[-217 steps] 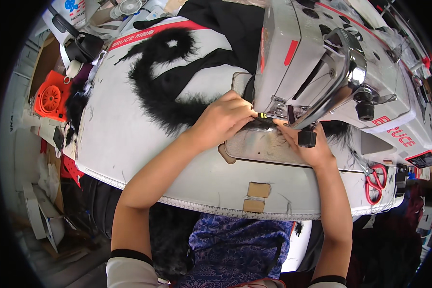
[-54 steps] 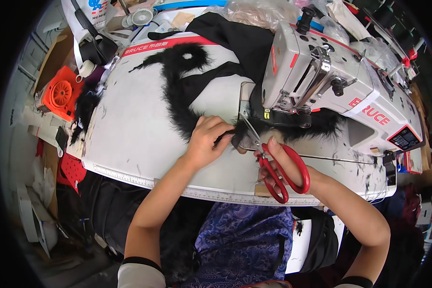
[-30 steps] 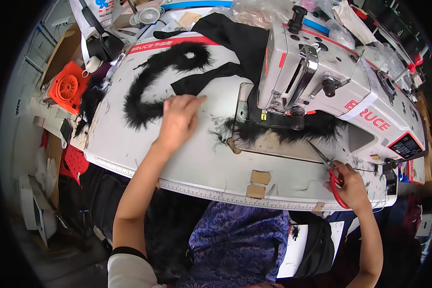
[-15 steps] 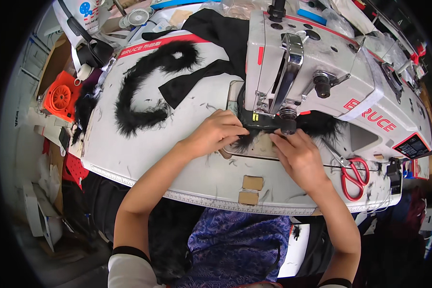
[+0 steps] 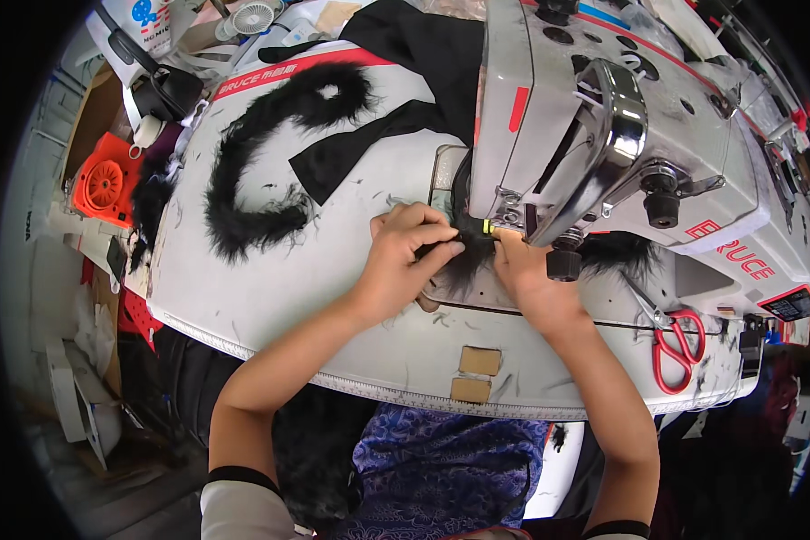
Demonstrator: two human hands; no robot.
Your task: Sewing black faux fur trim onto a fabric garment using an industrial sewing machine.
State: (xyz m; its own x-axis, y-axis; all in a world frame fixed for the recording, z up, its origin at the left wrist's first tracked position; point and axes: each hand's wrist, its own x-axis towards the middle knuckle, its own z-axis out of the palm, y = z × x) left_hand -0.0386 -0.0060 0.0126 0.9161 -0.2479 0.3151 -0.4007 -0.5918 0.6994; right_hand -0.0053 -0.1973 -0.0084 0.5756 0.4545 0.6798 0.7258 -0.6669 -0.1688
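Observation:
Under the head of a white sewing machine (image 5: 522,144) lies a piece of black fur trim (image 5: 463,265), its hairs spilling toward me over the machine plate. My left hand (image 5: 409,256) is closed in a pinch on the trim's left edge, thumb against forefinger. Right beside the needle area, my right hand (image 5: 538,279) is curled at the trim, with its fingertips close to the presser foot. The tension knob and the machine head hide part of those fingers. More black fur (image 5: 616,254) shows beyond my right hand, under the machine arm.
A curved strip of black fur (image 5: 229,193) and black fabric (image 5: 351,157) lie to the left on the white table. Red-handled scissors (image 5: 679,351) rest at right. An orange fan-like device (image 5: 106,183) stands at far left. Loose hairs dot the tabletop.
My right hand has moved left, closer to the needle area and my left hand. The view has shifted, so the machine looks larger and further right. The left hand keeps its pinch.

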